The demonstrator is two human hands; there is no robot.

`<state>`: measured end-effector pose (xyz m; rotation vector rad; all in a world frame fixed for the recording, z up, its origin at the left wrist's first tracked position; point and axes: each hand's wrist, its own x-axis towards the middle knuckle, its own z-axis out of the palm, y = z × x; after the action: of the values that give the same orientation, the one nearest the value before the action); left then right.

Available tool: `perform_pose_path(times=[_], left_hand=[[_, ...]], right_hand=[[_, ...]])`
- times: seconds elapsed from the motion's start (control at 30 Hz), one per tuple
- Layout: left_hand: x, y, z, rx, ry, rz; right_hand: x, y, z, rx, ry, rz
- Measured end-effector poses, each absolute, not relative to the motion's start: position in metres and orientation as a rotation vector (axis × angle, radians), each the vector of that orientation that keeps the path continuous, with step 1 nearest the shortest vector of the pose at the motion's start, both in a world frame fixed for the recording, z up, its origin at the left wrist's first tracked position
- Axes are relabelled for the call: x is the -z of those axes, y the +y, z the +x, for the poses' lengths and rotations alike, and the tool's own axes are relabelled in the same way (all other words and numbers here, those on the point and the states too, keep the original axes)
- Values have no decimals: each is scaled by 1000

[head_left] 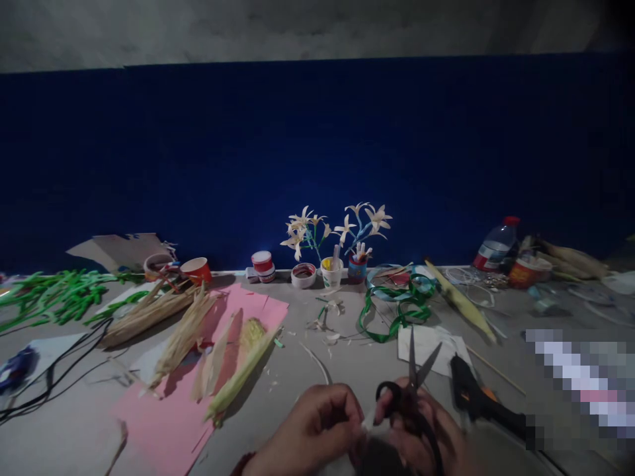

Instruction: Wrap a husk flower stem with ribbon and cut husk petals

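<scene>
Pinching a white scrap [368, 419] in the left hand [322, 423], over the worktop [290, 373]. Gripping scissors [413, 391] in the right hand [439, 423], with parted blades [412, 360] aimed away, seemingly to spare the scrap. Working clear of flowers [378, 218], stood in cups [330, 276] likely for support.

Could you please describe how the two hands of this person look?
The ungloved left hand has a dark reddish cuff or band, unclear which, at its wrist. The right hand is ungloved too; no sleeve is discernible there.

Behind the dimly lit grey table [64, 436] stands a dark blue panel [317, 145], grey wall [297, 33] above.
</scene>
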<state>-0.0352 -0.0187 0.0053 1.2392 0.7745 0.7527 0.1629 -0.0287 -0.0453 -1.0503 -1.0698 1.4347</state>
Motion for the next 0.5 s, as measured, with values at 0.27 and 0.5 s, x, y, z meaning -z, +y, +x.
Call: perform_pose_path(times=[0.27, 0.5], left_hand=[[-8, -14, -45, -594, 837, 1348], [-3, -14, -45, -574, 815, 1332]], right_hand=[[11, -23, 147, -1456, -1260, -1128], [30, -30, 138, -1441, -1076, -1095]])
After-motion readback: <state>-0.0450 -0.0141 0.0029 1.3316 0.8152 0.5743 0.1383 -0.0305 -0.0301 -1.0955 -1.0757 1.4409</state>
